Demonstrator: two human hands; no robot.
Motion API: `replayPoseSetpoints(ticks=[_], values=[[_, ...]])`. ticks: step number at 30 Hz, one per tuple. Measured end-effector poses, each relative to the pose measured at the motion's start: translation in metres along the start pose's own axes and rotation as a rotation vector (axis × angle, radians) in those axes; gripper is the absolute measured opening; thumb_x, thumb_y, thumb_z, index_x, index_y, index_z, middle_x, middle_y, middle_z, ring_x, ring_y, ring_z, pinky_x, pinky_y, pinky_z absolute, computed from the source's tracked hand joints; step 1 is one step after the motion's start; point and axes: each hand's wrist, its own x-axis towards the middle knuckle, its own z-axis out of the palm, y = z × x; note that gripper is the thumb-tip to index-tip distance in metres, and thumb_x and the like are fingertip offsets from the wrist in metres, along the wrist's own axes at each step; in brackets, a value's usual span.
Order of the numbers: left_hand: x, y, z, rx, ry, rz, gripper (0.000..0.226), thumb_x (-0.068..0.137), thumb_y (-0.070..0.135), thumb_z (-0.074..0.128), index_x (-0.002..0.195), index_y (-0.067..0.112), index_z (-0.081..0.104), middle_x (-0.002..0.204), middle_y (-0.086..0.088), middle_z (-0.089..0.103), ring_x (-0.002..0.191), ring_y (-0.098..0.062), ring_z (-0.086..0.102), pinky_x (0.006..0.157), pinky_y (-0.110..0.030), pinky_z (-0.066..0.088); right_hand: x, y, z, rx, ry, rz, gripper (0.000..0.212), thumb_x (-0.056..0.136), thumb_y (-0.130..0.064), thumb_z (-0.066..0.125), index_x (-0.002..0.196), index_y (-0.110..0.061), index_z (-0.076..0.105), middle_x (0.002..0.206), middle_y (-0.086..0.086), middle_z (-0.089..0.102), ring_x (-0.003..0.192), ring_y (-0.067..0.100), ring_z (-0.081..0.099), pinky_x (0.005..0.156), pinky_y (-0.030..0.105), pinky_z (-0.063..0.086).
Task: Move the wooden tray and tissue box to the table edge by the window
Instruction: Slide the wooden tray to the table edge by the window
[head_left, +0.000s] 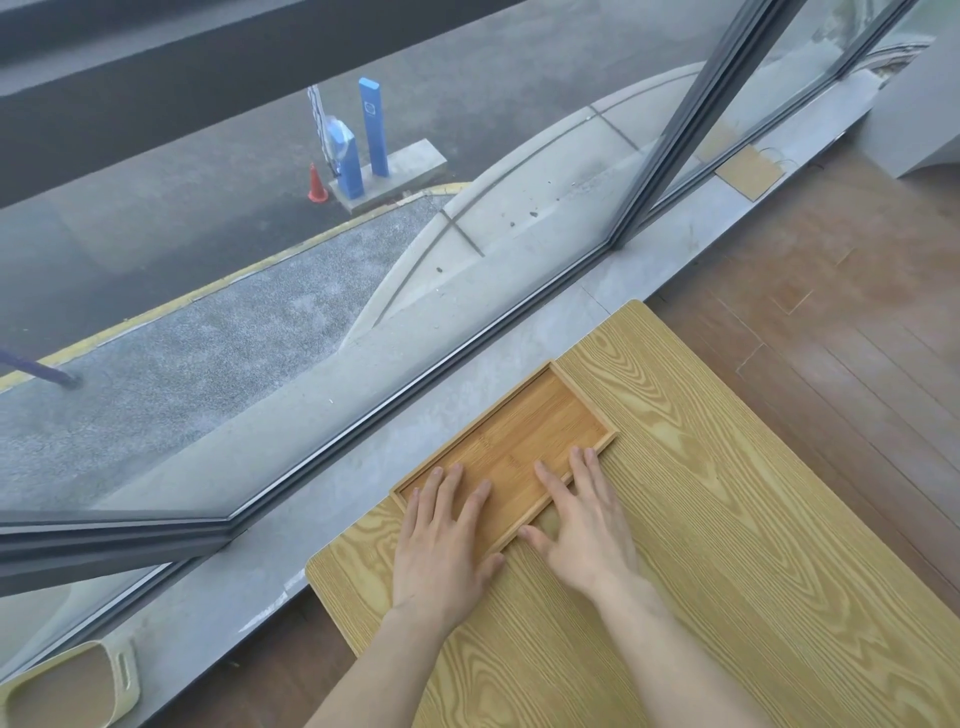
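A shallow wooden tray (524, 415) lies empty on the light wood table (727, 519), its long side along the table edge nearest the window. My left hand (441, 540) rests flat with its fingers inside the tray's near left end and its thumb against the near rim. My right hand (582, 525) lies flat too, fingers spread over the tray's near right rim, thumb on the rim. Neither hand grips anything. No tissue box is in view.
A grey concrete sill (363, 488) runs between the table and the floor-to-ceiling window (311, 260). A pale green basket (67, 691) stands at the lower left on the sill. Brown wooden floor (831, 312) lies to the right of the table.
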Motion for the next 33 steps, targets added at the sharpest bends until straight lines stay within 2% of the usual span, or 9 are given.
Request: replayPoseSetpoints(ticks=[8, 12, 17, 22, 26, 33], values=[[0.000, -0.001, 0.002, -0.011, 0.009, 0.003, 0.083, 0.085, 0.063, 0.056, 0.155, 0.037, 0.019, 0.167, 0.000, 0.006, 0.153, -0.023, -0.006, 0.125, -0.044, 0.003, -0.002, 0.001, 0.002, -0.005, 0.010, -0.003, 0.087, 0.091, -0.061, 0.063, 0.161, -0.035, 0.020, 0.174, 0.010, -0.005, 0.159, 0.023, -0.017, 0.130, 0.048, 0.011], [0.000, 0.001, 0.000, 0.022, -0.006, 0.010, 0.082, 0.086, 0.064, 0.050, 0.155, 0.036, 0.015, 0.167, -0.001, 0.003, 0.153, -0.024, -0.008, 0.124, -0.044, -0.002, -0.005, 0.000, 0.004, -0.011, 0.023, 0.017, 0.087, 0.091, -0.063, 0.060, 0.162, -0.033, 0.020, 0.174, 0.008, -0.006, 0.159, 0.024, -0.016, 0.130, 0.048, 0.011], [0.006, 0.005, -0.008, 0.055, 0.028, 0.050, 0.082, 0.083, 0.072, 0.042, 0.153, 0.034, 0.025, 0.165, -0.006, 0.016, 0.154, -0.028, 0.001, 0.122, -0.045, -0.006, -0.022, 0.010, 0.003, 0.013, 0.113, 0.082, 0.090, 0.088, -0.077, 0.048, 0.162, -0.032, 0.022, 0.173, 0.012, -0.004, 0.160, 0.028, -0.012, 0.129, 0.053, 0.008], [0.016, 0.021, -0.020, 0.082, 0.022, 0.127, 0.087, 0.082, 0.082, 0.028, 0.156, 0.038, 0.013, 0.168, -0.003, 0.001, 0.153, -0.027, -0.014, 0.121, -0.051, -0.010, -0.043, 0.027, -0.015, -0.032, 0.143, 0.185, 0.096, 0.085, -0.087, 0.031, 0.163, -0.036, 0.010, 0.172, 0.013, -0.009, 0.159, 0.029, -0.014, 0.128, 0.057, -0.004], [0.021, 0.045, -0.032, 0.100, -0.002, 0.234, 0.091, 0.080, 0.086, 0.023, 0.157, 0.040, 0.005, 0.168, -0.002, -0.006, 0.151, -0.025, -0.020, 0.121, -0.052, -0.011, -0.071, 0.046, -0.033, -0.003, 0.193, 0.292, 0.098, 0.083, -0.090, 0.026, 0.163, -0.036, 0.005, 0.171, 0.011, -0.014, 0.158, 0.027, -0.018, 0.128, 0.056, -0.003], [0.019, 0.098, -0.033, 0.120, -0.010, 0.397, 0.092, 0.080, 0.087, 0.022, 0.157, 0.040, 0.004, 0.168, -0.002, -0.004, 0.151, -0.024, -0.021, 0.121, -0.052, -0.011, -0.131, 0.089, -0.039, 0.019, 0.234, 0.462, 0.101, 0.080, -0.093, 0.019, 0.162, -0.037, -0.001, 0.171, 0.010, -0.015, 0.158, 0.028, -0.016, 0.129, 0.055, -0.001]])
